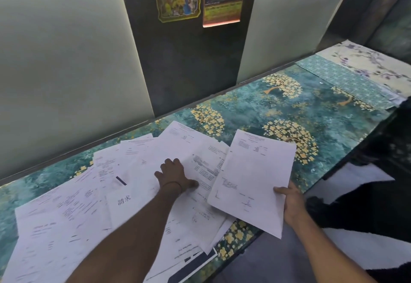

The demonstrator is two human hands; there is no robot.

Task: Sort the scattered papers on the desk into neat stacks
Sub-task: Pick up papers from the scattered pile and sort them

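Nearest, the right hand (291,204) pinches a printed sheet (255,178) by its near edge, thumb on top. The left hand (175,176) lies flat, fingers spread, on the scattered papers (73,211) across the desk (266,109). Pressing lightly should let 1 page slide out without dragging others.

Left arm (133,227): bare, stretched forward, dark band (172,186) at wrist. Left grip (175,176): palm down, fingers spread, resting on papers (142,167). Right arm (322,245): bare, entering from lower right. Right grip (293,204): thumb on top, pinching a sheet (255,178) at its near edge.
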